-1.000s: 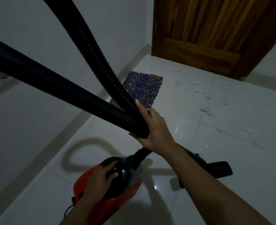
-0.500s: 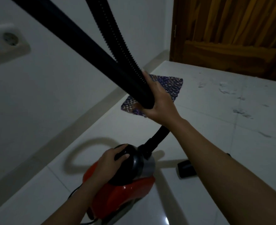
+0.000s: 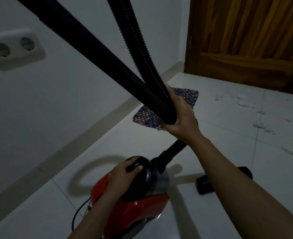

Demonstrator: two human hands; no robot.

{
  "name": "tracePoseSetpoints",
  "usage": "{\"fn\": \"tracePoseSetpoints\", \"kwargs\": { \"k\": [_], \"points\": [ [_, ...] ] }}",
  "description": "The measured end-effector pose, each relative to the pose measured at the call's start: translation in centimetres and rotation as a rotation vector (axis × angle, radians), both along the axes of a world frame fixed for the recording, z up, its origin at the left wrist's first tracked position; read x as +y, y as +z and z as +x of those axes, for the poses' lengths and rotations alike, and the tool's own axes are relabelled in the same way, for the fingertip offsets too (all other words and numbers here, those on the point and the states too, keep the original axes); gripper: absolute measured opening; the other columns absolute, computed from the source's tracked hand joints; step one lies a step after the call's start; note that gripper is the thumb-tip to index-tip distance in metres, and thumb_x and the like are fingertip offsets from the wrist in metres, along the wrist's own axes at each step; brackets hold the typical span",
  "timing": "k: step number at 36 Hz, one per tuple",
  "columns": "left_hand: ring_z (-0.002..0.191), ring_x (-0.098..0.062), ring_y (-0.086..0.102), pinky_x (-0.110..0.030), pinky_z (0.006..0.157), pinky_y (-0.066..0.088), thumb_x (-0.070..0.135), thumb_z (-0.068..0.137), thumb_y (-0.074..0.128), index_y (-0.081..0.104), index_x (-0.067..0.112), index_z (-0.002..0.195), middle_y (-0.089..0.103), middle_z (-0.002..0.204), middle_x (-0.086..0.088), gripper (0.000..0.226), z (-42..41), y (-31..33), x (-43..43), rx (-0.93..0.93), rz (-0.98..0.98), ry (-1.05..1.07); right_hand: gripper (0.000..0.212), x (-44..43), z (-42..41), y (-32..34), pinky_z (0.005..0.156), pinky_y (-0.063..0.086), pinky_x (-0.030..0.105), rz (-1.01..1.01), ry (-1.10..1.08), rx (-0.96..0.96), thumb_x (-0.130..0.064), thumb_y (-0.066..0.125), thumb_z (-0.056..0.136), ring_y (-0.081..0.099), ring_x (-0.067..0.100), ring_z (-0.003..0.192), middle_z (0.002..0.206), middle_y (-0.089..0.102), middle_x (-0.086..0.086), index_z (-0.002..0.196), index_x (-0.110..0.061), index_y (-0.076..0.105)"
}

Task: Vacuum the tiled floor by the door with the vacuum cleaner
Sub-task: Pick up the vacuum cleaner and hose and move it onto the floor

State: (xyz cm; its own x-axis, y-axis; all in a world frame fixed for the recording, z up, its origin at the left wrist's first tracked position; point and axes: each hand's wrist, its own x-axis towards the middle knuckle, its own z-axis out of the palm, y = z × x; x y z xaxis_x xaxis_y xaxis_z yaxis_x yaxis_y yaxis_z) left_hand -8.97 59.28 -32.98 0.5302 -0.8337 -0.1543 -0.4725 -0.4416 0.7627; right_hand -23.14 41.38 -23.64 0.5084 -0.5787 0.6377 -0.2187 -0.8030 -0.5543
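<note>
A red and black vacuum cleaner [image 3: 142,209] sits on the white tiled floor [image 3: 271,169] at the bottom centre. My left hand [image 3: 125,176] rests on its black top with the fingers curled over the handle. My right hand [image 3: 182,116] is raised above it, gripping the smooth black tube [image 3: 94,49] together with the ribbed hose [image 3: 138,40]; both run up and out of the top of the view. A black nozzle piece [image 3: 206,185] lies on the floor, partly hidden behind my right forearm. Dusty marks [image 3: 245,102] show on the tiles near the wooden door [image 3: 249,40].
A small woven blue mat [image 3: 187,95] lies by the left wall, partly behind my right hand. A white double socket [image 3: 13,49] is mounted on the left wall. A black power cord [image 3: 78,214] trails from the vacuum's rear. A beige skirting runs along the wall.
The view has shifted left and closer, bringing the wall socket into sight. My right hand has lifted the tube and hose higher. My left hand stays on the vacuum's top.
</note>
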Motion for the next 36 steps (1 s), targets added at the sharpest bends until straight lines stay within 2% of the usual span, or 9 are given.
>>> {"fn": "tracePoseSetpoints", "kwargs": {
  "k": [5,8,11,13,17,24,26,31,36],
  "points": [
    [0.109,-0.016,0.061,-0.039,0.098,0.048,0.049,0.077,0.061,0.063,0.036,0.117,0.069,0.115,0.005,0.042,-0.1,0.3,-0.1,0.012,0.026,-0.011,0.09,0.6,-0.2,-0.7,0.08,0.051,0.051,-0.067,-0.042,0.047,-0.064,0.058,0.075,0.055,0.022,0.096,0.108,0.056,0.009,0.146,-0.036,0.012],
    [0.114,-0.016,0.059,-0.04,0.101,0.046,0.062,0.069,0.051,0.058,0.035,0.122,0.065,0.121,0.005,0.06,0.3,0.5,0.1,0.041,0.051,-0.061,0.091,0.9,-0.4,-0.9,0.079,0.05,0.048,-0.092,-0.071,0.047,-0.073,0.053,0.074,0.056,0.025,0.094,0.107,0.057,0.01,0.147,-0.036,0.013],
    [0.114,-0.017,0.059,-0.036,0.102,0.045,0.047,0.081,0.057,0.059,0.027,0.124,0.065,0.122,0.0,0.048,0.4,1.1,0.7,0.079,0.044,-0.084,0.092,1.2,-0.8,-1.0,0.08,0.05,0.051,-0.093,-0.091,0.048,-0.069,0.057,0.071,0.057,0.032,0.094,0.107,0.057,0.015,0.146,-0.039,0.011],
    [0.108,-0.017,0.061,-0.029,0.095,0.047,0.033,0.087,0.06,0.062,0.021,0.121,0.066,0.117,-0.003,0.035,0.5,1.2,1.1,0.084,0.007,-0.068,0.092,1.3,-0.9,-1.2,0.08,0.05,0.05,-0.106,-0.103,0.058,-0.064,0.058,0.071,0.058,0.034,0.094,0.107,0.056,0.016,0.145,-0.038,0.012],
    [0.099,-0.016,0.057,-0.018,0.081,0.041,0.034,0.087,0.06,0.066,0.014,0.112,0.059,0.107,-0.004,0.033,1.2,0.9,2.7,-0.048,-0.072,0.104,0.089,1.6,-1.1,-1.5,0.077,0.049,0.049,-0.137,-0.131,0.089,-0.062,0.057,0.072,0.058,0.037,0.093,0.106,0.057,0.019,0.145,-0.031,0.017],
    [0.127,-0.028,0.042,-0.032,0.102,0.034,0.024,0.098,0.041,0.045,0.002,0.132,0.044,0.138,-0.016,0.042,2.1,-3.7,7.8,0.062,-0.117,0.696,0.09,1.9,-0.6,-1.9,0.081,0.048,0.052,-0.121,-0.161,0.123,-0.063,0.056,0.072,0.057,0.038,0.097,0.109,0.058,0.021,0.146,-0.032,0.016],
    [0.131,-0.03,0.038,-0.039,0.107,0.032,0.026,0.098,0.039,0.038,0.002,0.137,0.039,0.143,-0.017,0.046,1.4,-5.5,9.1,0.126,-0.107,0.745,0.091,1.9,-0.3,-2.1,0.082,0.047,0.051,-0.124,-0.155,0.136,-0.063,0.057,0.072,0.056,0.036,0.099,0.109,0.058,0.019,0.147,-0.032,0.016],
    [0.129,-0.029,0.042,-0.033,0.099,0.035,0.03,0.099,0.034,0.036,0.009,0.139,0.042,0.142,-0.011,0.045,0.2,-8.2,10.4,0.25,-0.144,0.739,0.092,2.1,0.4,-2.6,0.082,0.045,0.049,-0.152,-0.162,0.164,-0.061,0.058,0.072,0.054,0.033,0.101,0.11,0.057,0.017,0.147,-0.034,0.012],
    [0.14,-0.028,0.028,-0.047,0.113,0.03,0.037,0.099,0.031,0.028,0.019,0.144,0.029,0.152,-0.008,0.049,-0.2,-8.9,10.0,0.334,-0.19,0.776,0.088,2.5,1.3,-3.3,0.083,0.042,0.046,-0.197,-0.16,0.186,-0.058,0.057,0.074,0.055,0.032,0.098,0.11,0.057,0.016,0.146,-0.032,0.014]
  ]
}}
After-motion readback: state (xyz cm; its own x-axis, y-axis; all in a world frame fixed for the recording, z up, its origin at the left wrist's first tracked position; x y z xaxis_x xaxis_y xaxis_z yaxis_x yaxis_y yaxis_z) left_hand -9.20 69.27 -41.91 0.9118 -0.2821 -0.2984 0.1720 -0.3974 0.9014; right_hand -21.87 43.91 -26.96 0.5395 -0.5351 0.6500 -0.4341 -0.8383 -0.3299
